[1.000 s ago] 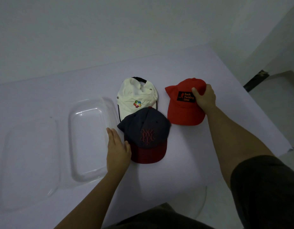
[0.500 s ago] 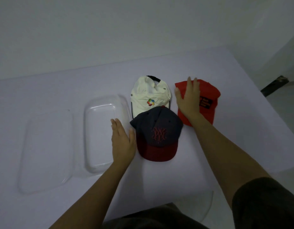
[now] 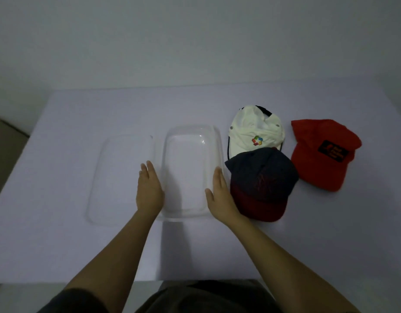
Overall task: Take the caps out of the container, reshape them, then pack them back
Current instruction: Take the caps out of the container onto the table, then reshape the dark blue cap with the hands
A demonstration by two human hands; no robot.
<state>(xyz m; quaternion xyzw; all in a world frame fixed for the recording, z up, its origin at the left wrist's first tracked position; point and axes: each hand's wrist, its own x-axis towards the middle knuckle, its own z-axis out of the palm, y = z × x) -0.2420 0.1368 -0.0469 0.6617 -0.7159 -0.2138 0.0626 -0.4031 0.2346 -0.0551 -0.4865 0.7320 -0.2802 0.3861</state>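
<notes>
Both forearms reach in over the near edge of the desk (image 3: 59,245). The left hand (image 3: 149,190) lies with fingers straight against the left wall of the clear container (image 3: 188,159). The right hand (image 3: 219,195) lies the same way along the right wall, thumb spread inward. Both hands are released, grasping nothing. The container stands open at mid-desk. A clear lid (image 3: 118,177) lies flat just left of it. All three caps lie right of the container. The dark cap (image 3: 262,177), maroon brim nearest, is just beside the right hand and overlaps the white cap (image 3: 253,132) behind it. The red cap (image 3: 319,154) lies farthest right.
</notes>
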